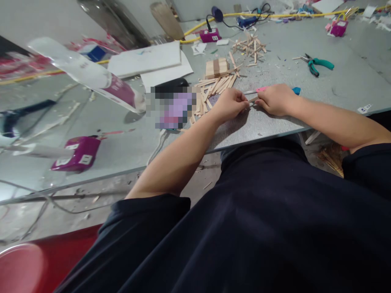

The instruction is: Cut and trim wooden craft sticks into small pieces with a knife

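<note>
My left hand (231,106) is closed near the table's front edge, its fingertips pinching one end of a short wooden craft stick (253,99). At the other end of the stick, the fingers of my right hand (276,100) are closed around it. A pink piece (261,89) with a thin strip beside it shows behind my right hand, and a blue piece (295,90) sticks out past its far side; my hand hides whether they join. Loose craft sticks (224,84) lie heaped beyond my left hand, next to a bundle of sticks (216,67) with a brown band.
Teal-handled pliers (320,64) lie at the right. More stick pieces (253,44) are piled farther back. Left of my hands are a pixelated purple object (177,108), a white bottle (91,77), a purple socket block (77,154) and a dark-blue tool (18,116). Yellow cable (281,15) runs along the back.
</note>
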The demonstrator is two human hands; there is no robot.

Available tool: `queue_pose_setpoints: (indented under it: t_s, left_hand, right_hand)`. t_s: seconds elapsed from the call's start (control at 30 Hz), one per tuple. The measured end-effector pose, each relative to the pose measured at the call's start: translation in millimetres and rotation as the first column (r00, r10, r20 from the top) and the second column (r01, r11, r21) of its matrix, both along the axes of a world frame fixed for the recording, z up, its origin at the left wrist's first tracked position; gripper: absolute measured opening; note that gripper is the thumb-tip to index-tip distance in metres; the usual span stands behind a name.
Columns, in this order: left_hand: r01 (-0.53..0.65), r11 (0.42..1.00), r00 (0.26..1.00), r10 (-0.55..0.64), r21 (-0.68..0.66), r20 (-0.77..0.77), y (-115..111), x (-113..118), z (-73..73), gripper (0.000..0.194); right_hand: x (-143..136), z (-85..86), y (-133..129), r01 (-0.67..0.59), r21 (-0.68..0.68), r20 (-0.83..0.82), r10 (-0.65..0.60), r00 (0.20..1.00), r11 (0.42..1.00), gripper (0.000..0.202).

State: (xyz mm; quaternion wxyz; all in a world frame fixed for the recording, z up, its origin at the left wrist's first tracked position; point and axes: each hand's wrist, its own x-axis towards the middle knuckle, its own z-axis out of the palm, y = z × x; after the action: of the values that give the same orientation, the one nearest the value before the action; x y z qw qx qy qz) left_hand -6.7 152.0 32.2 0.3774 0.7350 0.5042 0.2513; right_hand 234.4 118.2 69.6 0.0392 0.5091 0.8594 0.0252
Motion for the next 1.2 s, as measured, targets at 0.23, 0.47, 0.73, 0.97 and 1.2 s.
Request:
queue_pose_setpoints:
  t_s: [0.23,0.47,0.73,0.97,1.2]
  left_hand:
    - [0.051,0.996,0.996,-0.046,-0.069,0.072,3.1,-3.6,2.4,0.025]
    - [0.073,0.994,0.996,-0.068,-0.081,0.059,7.7,-5.3,0.0,0.02]
    - [0.094,0.99,0.994,-0.087,-0.109,0.07,5.0,-5.4,5.6,0.021]
    - [0.094,0.989,0.991,-0.082,-0.115,0.109,4.4,-4.0,5.8,0.024]
    - [0.103,0.986,0.988,-0.086,-0.133,0.13,5.8,-5.4,6.6,0.022]
  right_hand:
    - [2.7,0.6,1.2,-0.044,0.023,0.033,0.043,0.999,0.999,0.071]
    - [3.1,0.3,1.1,-0.057,0.037,0.048,0.055,0.997,0.998,0.067]
    - [4.1,-3.1,3.1,-0.042,0.042,0.035,0.041,0.999,0.998,0.065]
    - [3.2,-0.3,1.2,-0.032,0.046,0.043,0.03,0.999,0.998,0.067]
    - [2.7,-2.7,1.2,0.001,0.024,-0.012,-0.001,1.0,1.0,0.067]
